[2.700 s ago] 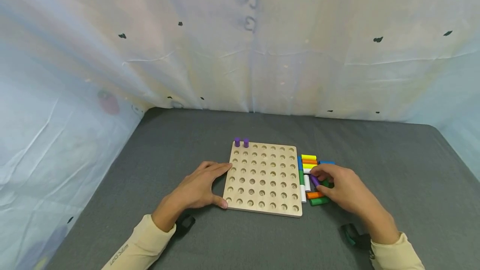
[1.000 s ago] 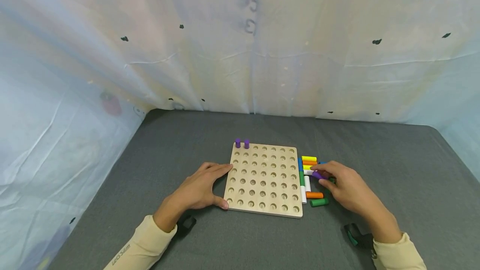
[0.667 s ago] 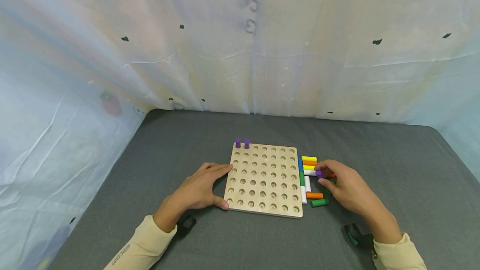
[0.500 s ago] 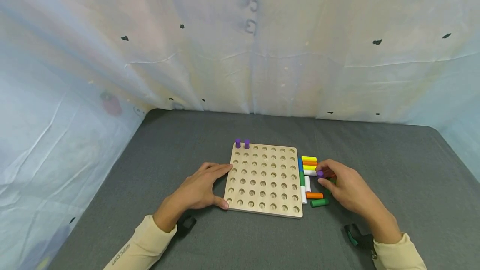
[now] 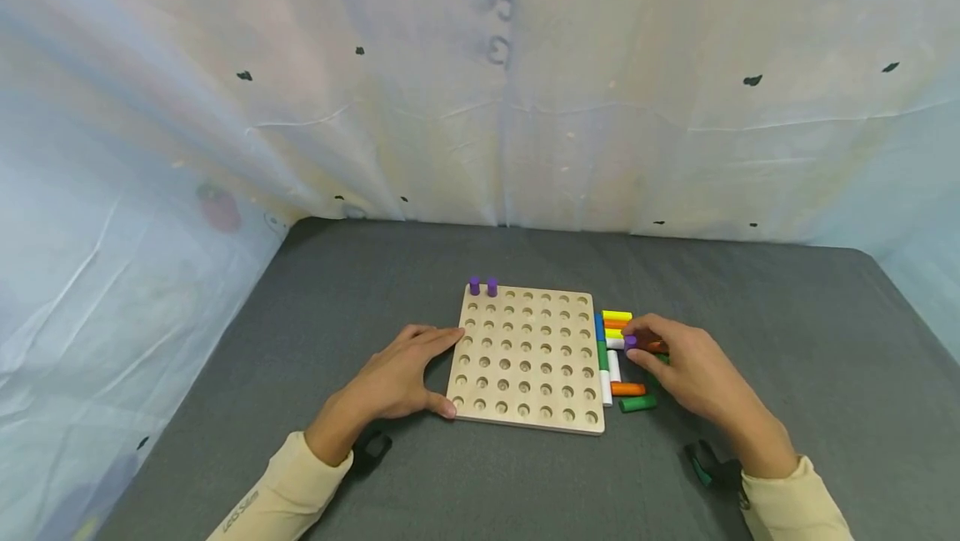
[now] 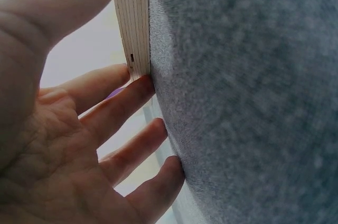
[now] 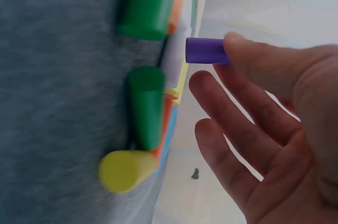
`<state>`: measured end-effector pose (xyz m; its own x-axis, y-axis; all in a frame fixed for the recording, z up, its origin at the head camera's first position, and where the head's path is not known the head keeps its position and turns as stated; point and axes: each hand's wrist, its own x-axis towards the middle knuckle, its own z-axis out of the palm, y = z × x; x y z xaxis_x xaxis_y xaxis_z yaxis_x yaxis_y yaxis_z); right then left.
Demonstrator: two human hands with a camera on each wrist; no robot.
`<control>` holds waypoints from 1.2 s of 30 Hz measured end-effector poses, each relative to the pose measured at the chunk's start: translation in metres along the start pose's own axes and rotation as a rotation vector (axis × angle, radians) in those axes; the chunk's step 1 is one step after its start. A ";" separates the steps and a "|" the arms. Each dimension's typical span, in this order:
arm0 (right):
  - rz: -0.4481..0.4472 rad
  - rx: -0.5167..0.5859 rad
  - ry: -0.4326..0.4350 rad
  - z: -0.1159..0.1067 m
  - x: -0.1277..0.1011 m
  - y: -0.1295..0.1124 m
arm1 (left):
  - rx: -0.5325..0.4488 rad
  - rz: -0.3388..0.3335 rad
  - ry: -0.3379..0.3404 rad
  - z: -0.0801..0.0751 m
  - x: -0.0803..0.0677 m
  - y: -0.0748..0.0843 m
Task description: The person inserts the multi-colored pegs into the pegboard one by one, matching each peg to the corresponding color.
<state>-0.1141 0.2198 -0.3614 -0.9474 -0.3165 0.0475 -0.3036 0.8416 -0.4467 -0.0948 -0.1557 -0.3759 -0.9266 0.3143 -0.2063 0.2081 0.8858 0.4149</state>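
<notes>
A pale wooden pegboard (image 5: 525, 358) with rows of round holes lies on the grey cloth. Two purple pegs (image 5: 492, 287) stand upright in its far left corner. My left hand (image 5: 401, 370) rests at the board's left side, thumb and index fingertip against the edge, fingers spread. In the left wrist view, fingertips touch the board's layered edge (image 6: 136, 28). Over the loose pegs at the right, my right hand (image 5: 686, 362) pinches another purple peg (image 7: 206, 50) between thumb and fingers. That peg is held clear of the pile, its other fingers loosely bent below.
Loose pegs lie along the board's right side: a yellow peg (image 5: 617, 316), a white peg (image 5: 614, 366), an orange peg (image 5: 628, 389), a green peg (image 5: 637, 403) and several others, partly hidden by the right hand. A pale patterned sheet (image 5: 570, 149) hangs behind the table.
The right hand has picked the purple peg out of the pile, turned it from lying to upright, and shifted it slightly left. The left hand has stayed on the board.
</notes>
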 end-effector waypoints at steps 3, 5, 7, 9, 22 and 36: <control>-0.017 -0.007 0.008 -0.002 0.006 -0.004 | -0.001 0.007 0.000 0.000 0.000 0.000; -0.033 -0.009 0.019 -0.003 0.011 -0.008 | -0.006 0.014 -0.006 -0.001 0.000 0.000; -0.054 -0.002 0.021 -0.003 0.016 -0.011 | -0.015 0.029 -0.016 -0.001 0.000 -0.001; -0.073 -0.002 0.020 -0.003 0.022 -0.014 | -0.028 0.055 -0.034 -0.002 0.000 -0.002; -0.123 0.044 -0.045 0.000 0.060 -0.038 | -0.111 0.100 -0.073 -0.006 -0.002 -0.008; -0.193 0.127 -0.053 0.014 0.094 -0.062 | -0.063 -0.035 -0.074 -0.007 -0.006 0.002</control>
<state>-0.1834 0.1320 -0.3418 -0.8654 -0.4916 0.0970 -0.4600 0.7027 -0.5427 -0.0910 -0.1582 -0.3682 -0.9069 0.3096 -0.2857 0.1532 0.8741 0.4610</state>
